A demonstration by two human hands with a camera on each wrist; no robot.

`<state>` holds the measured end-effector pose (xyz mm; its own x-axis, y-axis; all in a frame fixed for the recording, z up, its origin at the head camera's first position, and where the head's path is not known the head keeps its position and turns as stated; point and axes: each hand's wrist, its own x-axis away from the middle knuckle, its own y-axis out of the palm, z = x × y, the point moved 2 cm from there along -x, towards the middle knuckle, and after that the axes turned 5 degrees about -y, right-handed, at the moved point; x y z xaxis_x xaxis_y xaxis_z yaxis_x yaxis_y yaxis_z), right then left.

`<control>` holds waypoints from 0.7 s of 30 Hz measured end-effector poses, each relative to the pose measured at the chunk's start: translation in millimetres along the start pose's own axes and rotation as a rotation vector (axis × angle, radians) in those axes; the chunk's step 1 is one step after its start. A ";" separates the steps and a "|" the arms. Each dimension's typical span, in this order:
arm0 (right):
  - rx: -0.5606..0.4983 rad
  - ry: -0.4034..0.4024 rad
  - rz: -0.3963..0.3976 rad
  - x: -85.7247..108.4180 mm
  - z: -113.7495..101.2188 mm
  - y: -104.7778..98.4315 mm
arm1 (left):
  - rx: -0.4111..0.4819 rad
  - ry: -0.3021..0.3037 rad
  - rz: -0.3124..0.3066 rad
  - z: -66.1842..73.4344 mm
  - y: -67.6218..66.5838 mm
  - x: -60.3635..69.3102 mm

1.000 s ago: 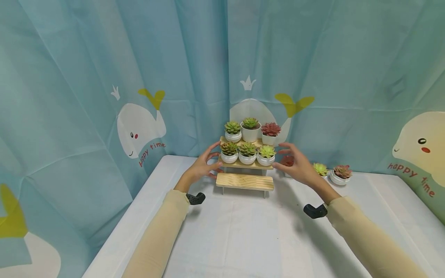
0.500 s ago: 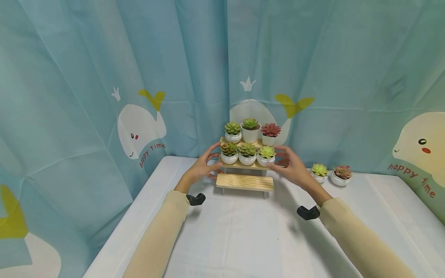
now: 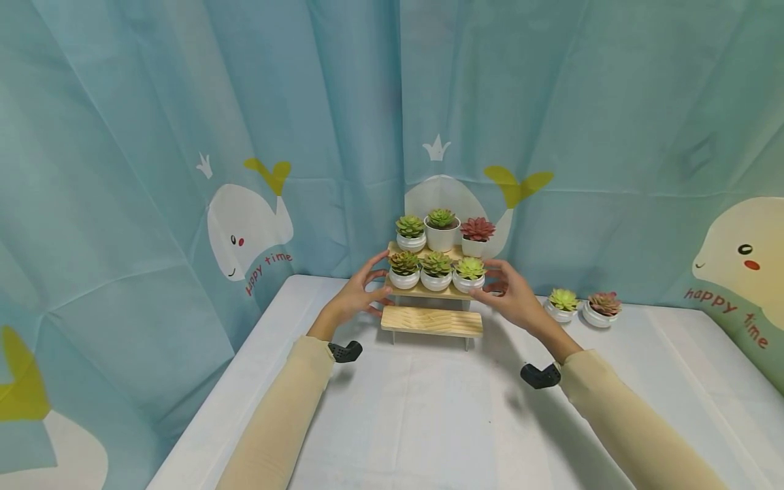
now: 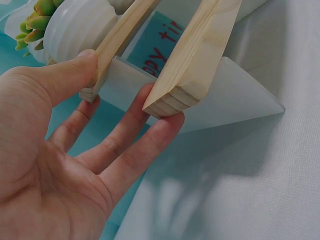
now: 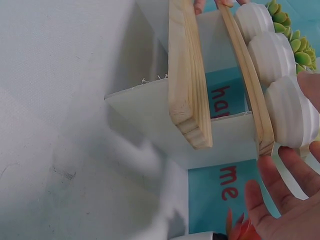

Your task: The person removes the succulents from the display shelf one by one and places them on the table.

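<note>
A three-tier wooden plant stand (image 3: 431, 320) has white-potted artificial succulents on its upper two tiers. My left hand (image 3: 355, 292) holds the stand's left end. In the left wrist view, its thumb presses the middle plank (image 4: 112, 45) while fingers touch the lower plank (image 4: 192, 65). My right hand (image 3: 513, 297) is at the right end, thumb and fingers around the pot of the light green succulent (image 3: 469, 267); a fingertip meets the pot (image 5: 290, 112) in the right wrist view. A red succulent (image 3: 477, 230) and two green ones (image 3: 441, 219) (image 3: 410, 226) occupy the top tier.
Right of the stand, a yellow-green succulent (image 3: 562, 304) and a pinkish one (image 3: 601, 309) sit on the white cloth-covered table (image 3: 441, 415). Another red succulent (image 5: 243, 231) shows below the right hand in its wrist view. A blue whale-print curtain (image 3: 343, 136) hangs behind.
My right hand has moved left, from beside the stand to the light green succulent's pot. My left hand stays at the stand's left end.
</note>
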<state>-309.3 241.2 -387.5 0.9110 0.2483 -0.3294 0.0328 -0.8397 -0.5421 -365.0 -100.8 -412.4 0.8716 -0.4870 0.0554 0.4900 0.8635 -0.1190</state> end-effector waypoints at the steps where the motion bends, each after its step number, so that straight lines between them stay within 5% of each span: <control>1: 0.001 0.001 0.000 -0.1 0.2 0.2 | 0.001 -0.001 0.000 0.0 0.1 0.1; 21: 0.020 0.054 0.025 -1.5 -0.3 4.7 | 0.011 0.003 -0.007 -0.2 0.3 -0.6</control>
<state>-310.4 236.8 -389.4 0.9321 0.2010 -0.3011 0.0025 -0.8352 -0.5499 -365.4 -100.3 -412.7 0.8682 -0.4934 0.0532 0.4962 0.8616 -0.1072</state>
